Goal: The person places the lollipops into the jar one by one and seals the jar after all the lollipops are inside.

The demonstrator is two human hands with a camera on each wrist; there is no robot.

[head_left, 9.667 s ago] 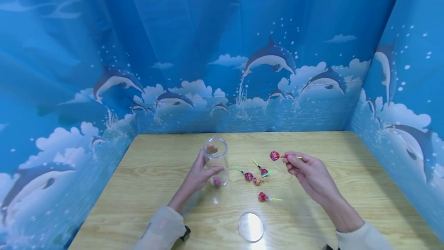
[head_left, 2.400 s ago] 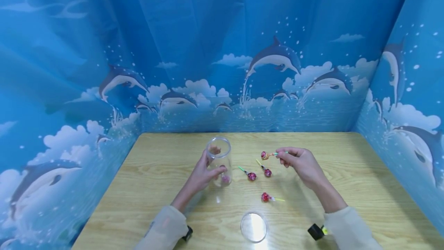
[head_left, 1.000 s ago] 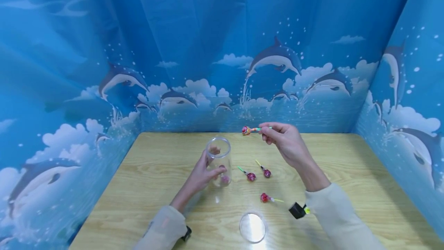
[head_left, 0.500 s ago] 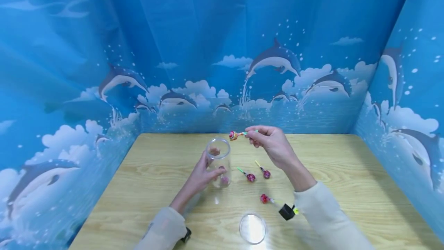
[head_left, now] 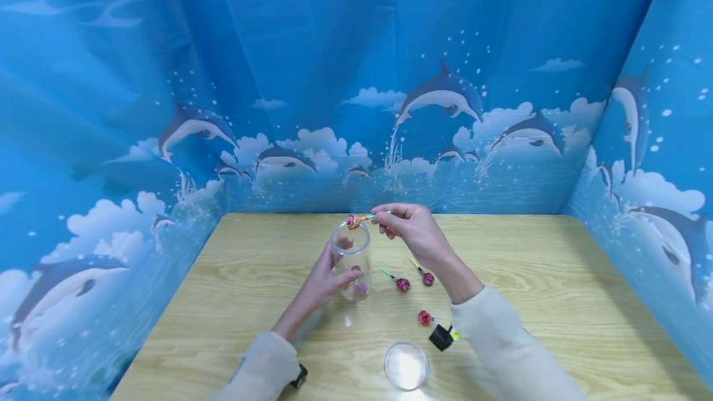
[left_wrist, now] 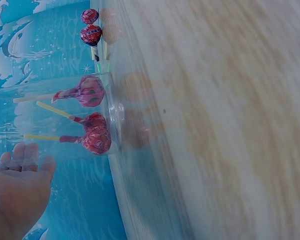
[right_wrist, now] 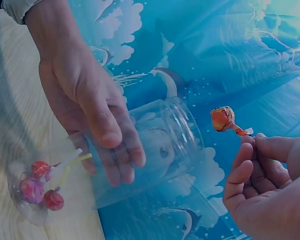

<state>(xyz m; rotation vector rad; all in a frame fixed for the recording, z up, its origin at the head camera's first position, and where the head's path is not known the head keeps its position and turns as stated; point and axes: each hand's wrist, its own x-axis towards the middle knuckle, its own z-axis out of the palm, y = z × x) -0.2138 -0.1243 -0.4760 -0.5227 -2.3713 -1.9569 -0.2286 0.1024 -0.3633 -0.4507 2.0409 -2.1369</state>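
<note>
My left hand [head_left: 325,282] grips a clear round jar [head_left: 362,260] standing upright on the table, thumb on the near side and fingers behind. Inside the jar, in the left wrist view, a pink lollipop [left_wrist: 91,91] and two red lollipops [left_wrist: 97,140] rest heads down, sticks up. My right hand [head_left: 414,232] pinches an orange-wrapped lollipop [right_wrist: 222,119] by its green stick, thumb against fingertips. Its head overlaps the far part of the jar's open rim in the head view; the right wrist view shows it just outside the mouth.
On the wooden table [head_left: 239,314], right of the jar, lie a dark red lollipop with green stick [head_left: 402,284], another with yellow stick [head_left: 427,278], and a red one [head_left: 424,318] nearer. A clear round lid [head_left: 406,366] lies in front. A dolphin-print curtain [head_left: 312,110] surrounds the table.
Earlier the right hand held a red lollipop; the orange one then lay on the table. Over the last second the right hand has brought the orange lollipop left to the rim. The left hand stays put.
</note>
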